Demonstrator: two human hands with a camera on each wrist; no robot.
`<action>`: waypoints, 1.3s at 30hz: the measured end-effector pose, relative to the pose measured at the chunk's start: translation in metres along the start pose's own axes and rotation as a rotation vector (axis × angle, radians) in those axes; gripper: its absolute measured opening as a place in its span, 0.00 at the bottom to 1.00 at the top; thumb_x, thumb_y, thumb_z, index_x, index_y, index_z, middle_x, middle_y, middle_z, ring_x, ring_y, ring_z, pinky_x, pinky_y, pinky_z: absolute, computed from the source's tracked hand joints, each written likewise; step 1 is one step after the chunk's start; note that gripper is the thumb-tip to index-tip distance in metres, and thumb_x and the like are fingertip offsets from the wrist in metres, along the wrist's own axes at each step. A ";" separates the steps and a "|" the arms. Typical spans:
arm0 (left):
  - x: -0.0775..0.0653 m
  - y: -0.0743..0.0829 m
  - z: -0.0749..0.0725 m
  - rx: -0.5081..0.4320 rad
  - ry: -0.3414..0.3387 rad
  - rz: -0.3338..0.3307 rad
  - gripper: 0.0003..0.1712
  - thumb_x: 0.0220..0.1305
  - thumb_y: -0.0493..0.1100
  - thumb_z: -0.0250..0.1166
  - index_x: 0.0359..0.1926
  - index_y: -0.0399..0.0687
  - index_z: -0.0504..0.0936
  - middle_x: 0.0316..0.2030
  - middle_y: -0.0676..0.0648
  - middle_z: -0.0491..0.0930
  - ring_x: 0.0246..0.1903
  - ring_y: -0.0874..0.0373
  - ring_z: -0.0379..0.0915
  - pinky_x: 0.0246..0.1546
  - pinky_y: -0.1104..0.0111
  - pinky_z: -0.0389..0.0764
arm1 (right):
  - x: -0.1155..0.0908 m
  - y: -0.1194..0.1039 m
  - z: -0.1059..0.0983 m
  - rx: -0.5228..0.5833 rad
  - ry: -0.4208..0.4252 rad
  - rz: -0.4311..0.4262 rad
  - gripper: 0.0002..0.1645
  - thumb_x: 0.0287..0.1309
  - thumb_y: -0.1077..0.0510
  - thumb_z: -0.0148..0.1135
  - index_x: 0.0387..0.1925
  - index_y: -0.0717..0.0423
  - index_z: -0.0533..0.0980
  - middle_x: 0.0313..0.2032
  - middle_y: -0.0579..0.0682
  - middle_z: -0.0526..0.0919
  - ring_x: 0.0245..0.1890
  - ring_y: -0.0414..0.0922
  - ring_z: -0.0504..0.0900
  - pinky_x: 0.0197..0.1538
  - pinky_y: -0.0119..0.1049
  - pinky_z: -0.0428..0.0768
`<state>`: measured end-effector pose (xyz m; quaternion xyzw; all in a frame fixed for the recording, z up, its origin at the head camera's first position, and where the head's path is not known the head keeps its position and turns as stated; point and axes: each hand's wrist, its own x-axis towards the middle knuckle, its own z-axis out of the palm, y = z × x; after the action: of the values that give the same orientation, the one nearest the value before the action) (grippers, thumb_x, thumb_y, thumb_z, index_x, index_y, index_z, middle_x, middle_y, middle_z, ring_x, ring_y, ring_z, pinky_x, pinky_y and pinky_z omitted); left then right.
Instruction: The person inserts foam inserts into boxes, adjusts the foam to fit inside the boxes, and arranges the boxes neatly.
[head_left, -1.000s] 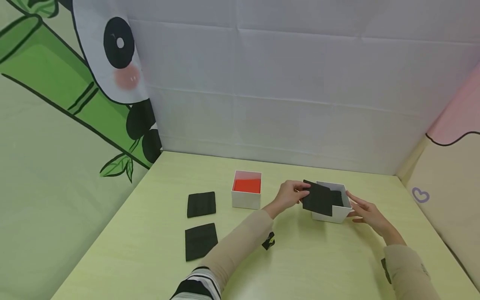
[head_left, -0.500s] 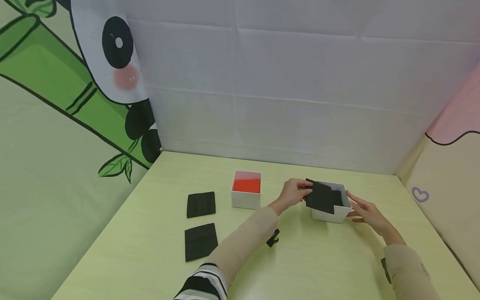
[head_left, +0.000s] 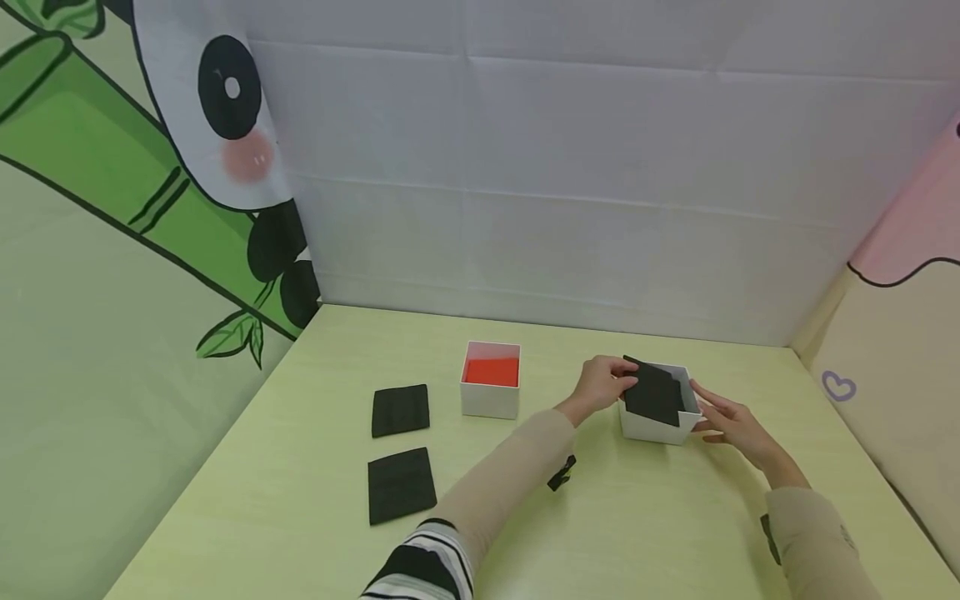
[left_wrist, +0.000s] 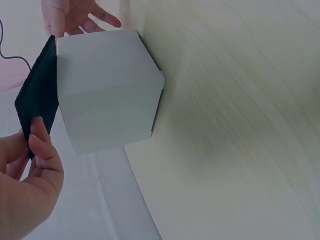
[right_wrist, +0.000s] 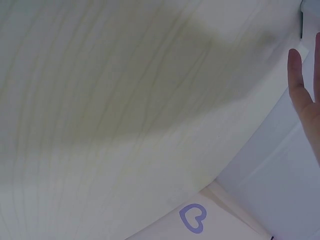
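Note:
My left hand (head_left: 598, 385) pinches the near-left edge of a thin black square (head_left: 651, 394) with a felt-like surface. The square lies slanted over the open top of a white box (head_left: 648, 428), covering much of the opening. In the left wrist view, thumb and fingers grip the black square (left_wrist: 40, 92) beside the rim of the white box (left_wrist: 105, 100). My right hand (head_left: 738, 429) rests its extended fingers against the box's right side. Only a few fingers of the right hand (right_wrist: 307, 100) show at the edge of the right wrist view.
Left of the hands stands another white box (head_left: 490, 400) with red pieces (head_left: 491, 372) inside. Two more black squares lie flat on the table at the left, one farther back (head_left: 401, 410) and one nearer (head_left: 402, 486). A white wall sheet (head_left: 555, 250) hangs behind the table.
My left hand has moved right with the black square, carrying it further over the box opening. My right hand has stayed at the box's side.

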<state>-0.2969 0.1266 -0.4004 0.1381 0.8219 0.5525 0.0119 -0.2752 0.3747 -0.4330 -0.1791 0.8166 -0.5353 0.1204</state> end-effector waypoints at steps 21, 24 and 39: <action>0.013 0.007 0.018 0.213 -0.019 0.007 0.17 0.58 0.38 0.61 0.50 0.43 0.78 0.39 0.49 0.79 0.29 0.65 0.76 0.26 0.81 0.71 | 0.002 0.003 0.000 0.013 0.013 0.023 0.30 0.67 0.54 0.41 0.66 0.58 0.48 0.40 0.26 0.74 0.38 0.45 0.79 0.41 0.47 0.74; 0.015 0.008 0.020 0.308 -0.029 0.051 0.17 0.58 0.40 0.61 0.49 0.43 0.78 0.40 0.50 0.79 0.35 0.64 0.75 0.31 0.81 0.70 | 0.002 0.004 -0.001 0.018 0.019 0.025 0.29 0.67 0.54 0.41 0.66 0.57 0.48 0.41 0.26 0.74 0.38 0.44 0.79 0.41 0.45 0.74; 0.017 0.007 0.024 0.513 -0.071 0.050 0.16 0.62 0.41 0.57 0.51 0.46 0.78 0.47 0.53 0.77 0.51 0.62 0.68 0.48 0.77 0.65 | 0.003 0.006 -0.002 0.013 0.040 0.049 0.30 0.67 0.54 0.41 0.66 0.58 0.48 0.48 0.39 0.73 0.38 0.46 0.79 0.42 0.48 0.73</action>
<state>-0.3073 0.1547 -0.4015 0.1760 0.9306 0.3209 -0.0084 -0.2796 0.3770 -0.4378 -0.1476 0.8196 -0.5408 0.1184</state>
